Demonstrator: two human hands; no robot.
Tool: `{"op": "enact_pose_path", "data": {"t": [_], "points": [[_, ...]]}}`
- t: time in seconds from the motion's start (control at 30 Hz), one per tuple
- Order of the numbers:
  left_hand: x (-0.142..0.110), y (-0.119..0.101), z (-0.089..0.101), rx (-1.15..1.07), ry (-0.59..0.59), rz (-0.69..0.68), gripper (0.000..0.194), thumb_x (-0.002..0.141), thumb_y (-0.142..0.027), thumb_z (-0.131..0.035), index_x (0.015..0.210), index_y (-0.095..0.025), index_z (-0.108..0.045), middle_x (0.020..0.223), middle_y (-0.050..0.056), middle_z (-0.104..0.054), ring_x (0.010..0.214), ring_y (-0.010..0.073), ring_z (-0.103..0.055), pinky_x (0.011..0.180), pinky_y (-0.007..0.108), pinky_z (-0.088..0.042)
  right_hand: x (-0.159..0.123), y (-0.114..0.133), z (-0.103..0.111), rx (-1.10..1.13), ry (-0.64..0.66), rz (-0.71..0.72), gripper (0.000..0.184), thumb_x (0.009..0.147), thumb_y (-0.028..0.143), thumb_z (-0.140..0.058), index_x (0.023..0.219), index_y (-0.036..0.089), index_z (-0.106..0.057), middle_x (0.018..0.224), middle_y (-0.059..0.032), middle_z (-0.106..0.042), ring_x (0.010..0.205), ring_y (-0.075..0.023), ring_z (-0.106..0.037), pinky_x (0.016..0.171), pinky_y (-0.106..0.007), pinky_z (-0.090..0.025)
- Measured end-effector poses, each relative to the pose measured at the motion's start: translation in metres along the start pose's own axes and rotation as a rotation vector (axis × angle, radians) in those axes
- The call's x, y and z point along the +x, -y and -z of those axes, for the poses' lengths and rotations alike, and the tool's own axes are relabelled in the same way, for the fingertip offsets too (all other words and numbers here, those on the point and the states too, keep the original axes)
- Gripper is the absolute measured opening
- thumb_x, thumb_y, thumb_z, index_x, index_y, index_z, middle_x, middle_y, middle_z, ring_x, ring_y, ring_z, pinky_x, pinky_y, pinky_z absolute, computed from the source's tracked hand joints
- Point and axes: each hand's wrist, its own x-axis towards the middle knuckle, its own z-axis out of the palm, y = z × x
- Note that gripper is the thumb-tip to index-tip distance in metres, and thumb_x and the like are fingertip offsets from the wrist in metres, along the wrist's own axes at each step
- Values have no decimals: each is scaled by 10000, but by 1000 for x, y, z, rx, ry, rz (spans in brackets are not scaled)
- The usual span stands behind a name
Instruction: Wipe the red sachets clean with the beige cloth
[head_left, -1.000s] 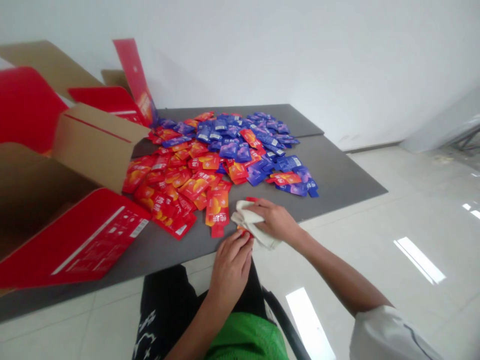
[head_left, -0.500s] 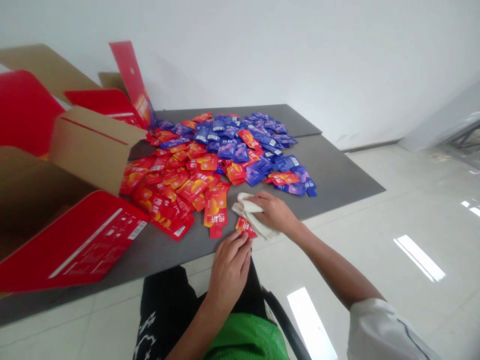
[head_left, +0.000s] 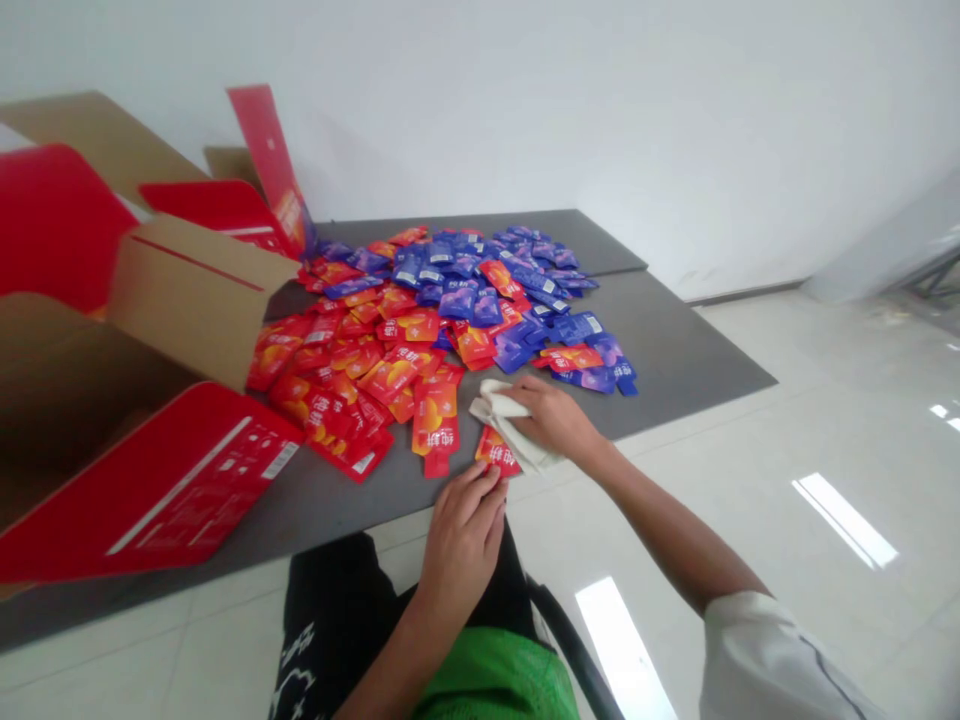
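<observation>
A red and orange sachet (head_left: 495, 448) lies at the near table edge, its upper part covered by a folded white cloth (head_left: 511, 425). My right hand (head_left: 553, 418) is closed on the cloth and presses it onto the sachet. My left hand (head_left: 466, 515) grips the near end of the same sachet, fingers together. Left of it another red sachet (head_left: 436, 420) lies flat and untouched. Behind them spreads a loose heap of red sachets (head_left: 352, 365) and blue-purple sachets (head_left: 461, 298).
Open cardboard boxes with red outsides (head_left: 187, 490) stand on the left of the grey table (head_left: 675, 350), their flaps sticking out towards the sachets. A white wall (head_left: 637, 110) rises behind. Pale shiny floor tiles (head_left: 825, 420) lie to the right.
My right hand and the cloth have shifted slightly away from me, and more of the sachet's printed face shows. My left hand keeps its place on the sachet's near end.
</observation>
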Motion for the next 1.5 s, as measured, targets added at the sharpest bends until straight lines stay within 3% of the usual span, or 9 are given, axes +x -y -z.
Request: {"op": "enact_pose_path", "data": {"t": [0.13,0.33,0.47,0.57,0.77,1.0,1.23,1.4,1.5], "points": [[-1,0,-1,3,3,11,383,958,-96,-583,1324,-196,-632,1310,99,-686,1309,278,-582,1070,491,-526,-2,2,12,-23,-85,25,454,938,132,-613,1379,229,-654,1239,-97,-675,1059,-217,-684,868,-276,-534],[-1,-2,0,0,4,45,260,963,-106,-582,1181,-197,-691,1175,93,-715,1216,278,-624,1050,500,-531,-26,25,-7,55,122,139,477,917,186,-663,1382,290,-655,1286,-63,-678,1059,-199,-695,807,-238,-539],[-1,0,1,-9,12,6,378,970,-102,-568,1332,-198,-620,1324,102,-678,1315,283,-577,1073,504,-524,0,-3,1,-5,-13,-3,392,954,196,-623,1339,232,-687,1224,-94,-686,1026,-210,-693,851,-281,-541],[-1,0,1,-9,13,13,377,968,-101,-569,1327,-199,-626,1328,100,-677,1318,284,-578,1077,502,-526,2,-4,11,-45,-77,8,410,955,160,-597,1353,217,-675,1216,-106,-680,1025,-217,-686,850,-292,-544],[0,-4,2,14,24,57,225,956,-108,-590,1125,-193,-712,1138,97,-723,1171,283,-648,1037,504,-546,-30,29,-5,27,141,169,461,929,187,-653,1378,291,-650,1264,-61,-682,1045,-196,-695,800,-246,-539],[0,-2,-1,43,13,14,367,966,-84,-559,1307,-193,-640,1298,103,-695,1300,282,-590,1064,507,-534,8,-6,14,-145,-23,-13,406,972,186,-594,1371,216,-658,1218,-113,-678,1017,-218,-687,808,-259,-526],[1,-3,0,37,3,34,317,949,-72,-569,1209,-211,-688,1172,92,-726,1223,287,-630,1045,513,-540,-32,26,-1,15,152,150,439,944,218,-653,1376,298,-653,1247,-63,-685,1011,-192,-699,782,-235,-527],[0,-1,0,19,3,-1,389,972,-85,-552,1334,-207,-622,1315,105,-688,1316,289,-586,1065,516,-527,1,-5,5,-105,26,0,419,962,199,-610,1377,239,-654,1244,-94,-673,1012,-213,-690,791,-260,-532],[0,0,-1,22,4,2,384,971,-87,-554,1328,-208,-627,1308,103,-690,1311,287,-590,1062,513,-532,4,-4,16,-143,-18,-2,443,947,152,-600,1382,223,-649,1255,-108,-667,1022,-215,-685,799,-260,-533]]}}
